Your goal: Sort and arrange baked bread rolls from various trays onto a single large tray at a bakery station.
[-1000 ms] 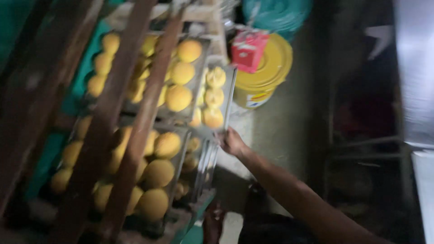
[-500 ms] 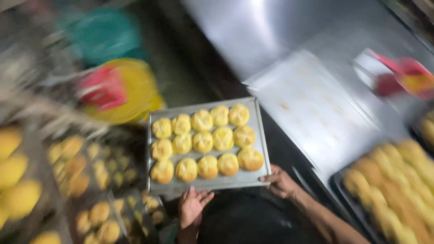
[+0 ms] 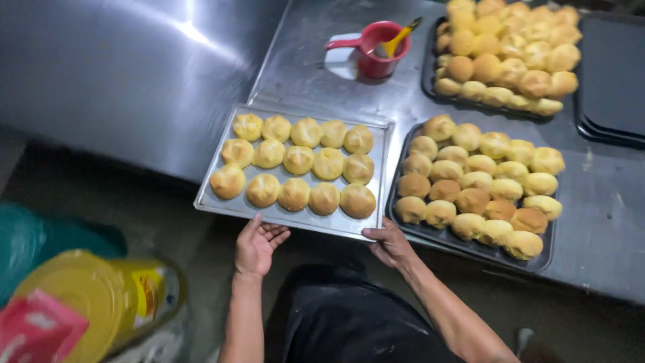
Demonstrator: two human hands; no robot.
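A silver metal tray point(image 3: 304, 218) carries several round golden buns point(image 3: 299, 160) in three rows. Its far part lies over the edge of a steel table point(image 3: 605, 228), while its near part hangs out past the edge. My left hand point(image 3: 259, 245) is palm up under the tray's near edge, supporting it. At the near right corner, my right hand point(image 3: 390, 243) grips the rim.
A dark tray point(image 3: 405, 230) full of buns lies right beside the silver one, with another full tray point(image 3: 430, 87) behind it. A red cup with a yellow brush point(image 3: 376, 50) stands at the back. Empty dark trays point(image 3: 611, 81) are stacked far right. A yellow bucket point(image 3: 101, 302) stands on the floor at left.
The view has swung from a rack of bun trays to the steel table. The silver tray, held in both hands, has come over to the table edge beside the dark tray.
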